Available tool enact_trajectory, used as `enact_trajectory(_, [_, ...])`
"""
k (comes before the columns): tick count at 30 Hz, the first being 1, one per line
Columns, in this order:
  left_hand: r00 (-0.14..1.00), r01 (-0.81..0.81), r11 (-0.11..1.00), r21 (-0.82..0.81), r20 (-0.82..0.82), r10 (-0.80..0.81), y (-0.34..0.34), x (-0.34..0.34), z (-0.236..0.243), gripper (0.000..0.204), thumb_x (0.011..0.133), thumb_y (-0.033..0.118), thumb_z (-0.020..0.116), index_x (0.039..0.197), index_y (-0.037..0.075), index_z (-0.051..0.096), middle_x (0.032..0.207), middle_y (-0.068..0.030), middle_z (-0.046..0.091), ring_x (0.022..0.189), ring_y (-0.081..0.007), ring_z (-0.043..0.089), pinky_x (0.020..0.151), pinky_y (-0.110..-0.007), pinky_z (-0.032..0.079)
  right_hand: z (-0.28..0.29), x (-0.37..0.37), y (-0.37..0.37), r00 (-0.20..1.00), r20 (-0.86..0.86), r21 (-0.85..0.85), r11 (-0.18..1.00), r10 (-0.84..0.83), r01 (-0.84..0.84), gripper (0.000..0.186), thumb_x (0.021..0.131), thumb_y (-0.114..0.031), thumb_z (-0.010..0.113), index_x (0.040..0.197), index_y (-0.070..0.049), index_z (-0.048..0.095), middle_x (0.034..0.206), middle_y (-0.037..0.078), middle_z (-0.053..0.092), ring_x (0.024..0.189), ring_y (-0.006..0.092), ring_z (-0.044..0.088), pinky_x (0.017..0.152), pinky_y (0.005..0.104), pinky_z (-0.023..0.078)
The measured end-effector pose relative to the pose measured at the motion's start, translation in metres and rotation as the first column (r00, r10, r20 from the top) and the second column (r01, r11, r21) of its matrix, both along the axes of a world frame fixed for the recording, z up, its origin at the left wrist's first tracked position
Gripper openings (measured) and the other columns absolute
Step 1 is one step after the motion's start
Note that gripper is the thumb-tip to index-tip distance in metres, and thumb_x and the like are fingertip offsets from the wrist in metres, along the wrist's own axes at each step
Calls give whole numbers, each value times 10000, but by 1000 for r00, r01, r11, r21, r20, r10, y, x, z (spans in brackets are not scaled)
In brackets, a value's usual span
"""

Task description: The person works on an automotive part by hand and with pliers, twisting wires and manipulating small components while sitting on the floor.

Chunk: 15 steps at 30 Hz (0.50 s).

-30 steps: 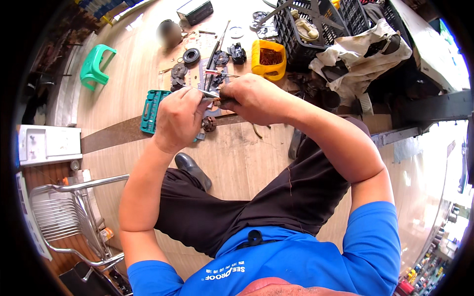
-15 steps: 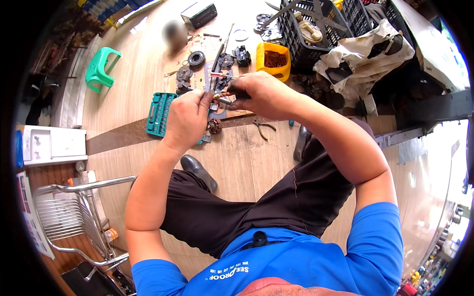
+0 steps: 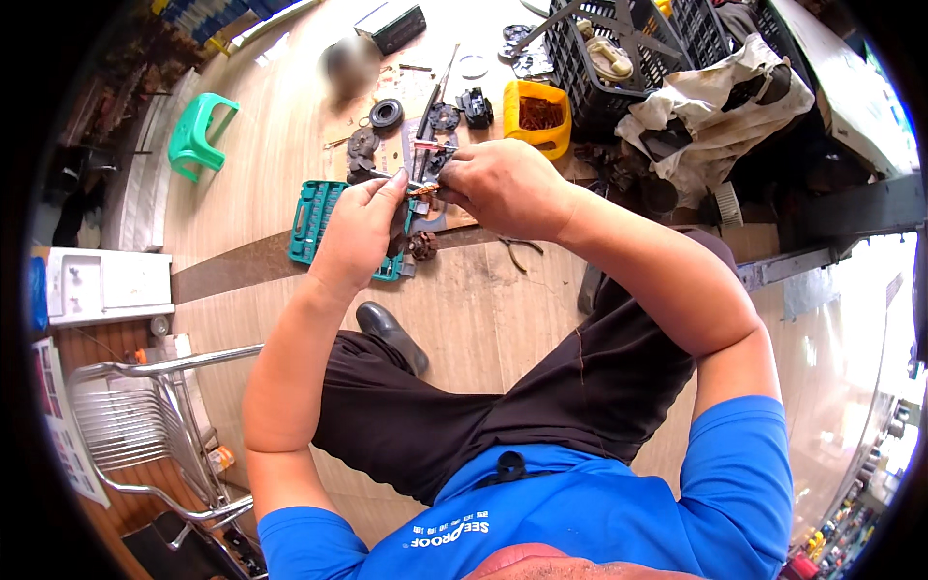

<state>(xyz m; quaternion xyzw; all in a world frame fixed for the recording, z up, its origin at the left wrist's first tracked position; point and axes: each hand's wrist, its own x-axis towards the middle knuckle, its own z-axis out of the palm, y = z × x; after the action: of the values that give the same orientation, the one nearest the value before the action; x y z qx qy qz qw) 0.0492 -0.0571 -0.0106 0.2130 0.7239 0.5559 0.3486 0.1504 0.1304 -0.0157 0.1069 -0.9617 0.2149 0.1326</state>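
My left hand (image 3: 360, 220) and my right hand (image 3: 505, 184) meet in front of me above the parts on the floor. Fingers of the right pinch a small copper-coloured piece (image 3: 423, 191), its kind too small to tell. The left is closed, thumb pressed against its fingers near that piece; a thin metal edge shows there, but what it grips is partly hidden. Just beyond the right fingers is a slim tool with a red and clear handle (image 3: 430, 146). Below the hands are a teal socket case (image 3: 311, 224) and a dark round gear-like part (image 3: 422, 246).
Pliers (image 3: 520, 254) lie on the floor near my right boot. Beyond my hands are a black ring (image 3: 386, 114) and several dark machine parts. A yellow container (image 3: 536, 106) and black crates (image 3: 590, 72) stand at right, a green stool (image 3: 201, 135) at left.
My left hand has drawn slightly left and down, its thumb shifting away from the right fingers. The right hand has moved a little left, still pinching the copper-coloured piece.
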Motion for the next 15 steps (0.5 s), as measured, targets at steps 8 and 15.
enact_trajectory(8, [335,152,986,-70,-935,-118,2,1,6,198,864,108,645,1022,-10,621,876,-190,635,789,-364,623,697,-402,495,8,1,3,992,125,-163,986,7,13,211,878,-200,632,863,9,613,817,188,619,797,382,611,698,435,485])
enact_trajectory(15, [71,256,966,-43,-995,-63,-5,-4,11,267,743,111,713,971,4,627,937,-172,639,834,-356,628,733,-419,505,32,7,8,908,375,-418,908,186,-14,222,873,-179,663,957,22,620,805,214,615,745,372,580,687,411,471])
